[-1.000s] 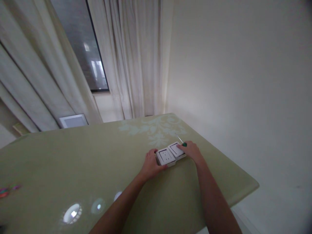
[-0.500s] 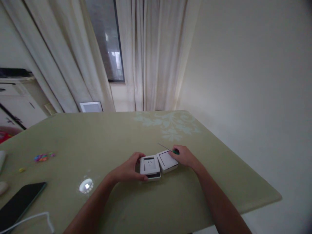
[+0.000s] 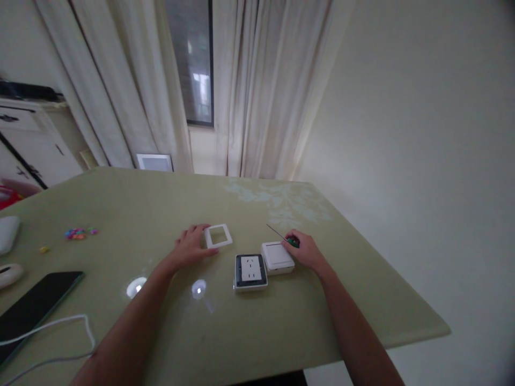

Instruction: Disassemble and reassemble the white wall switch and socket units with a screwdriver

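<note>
My left hand (image 3: 188, 249) rests on the green table (image 3: 169, 198) with its fingers on the left edge of a white square cover frame (image 3: 218, 236), which lies flat. A wall socket (image 3: 250, 271) with its dark inner rim showing lies near the table's middle, touched by neither hand. Just right of it sits a white wall switch (image 3: 277, 257). My right hand (image 3: 306, 253) is closed round a small green-handled screwdriver (image 3: 293, 241), whose thin shaft points up and left, and the hand lies beside the switch.
A dark phone (image 3: 36, 303) and a white cable (image 3: 60, 332) lie at the near left. Small colourful beads (image 3: 78, 233) and two white objects are at the far left. Curtains and a window stand behind the table; the table's right edge meets a bare wall.
My left hand has lifted the white frame off the socket and carried it up and left onto the table. The socket now lies bare. The right hand stays by the switch.
</note>
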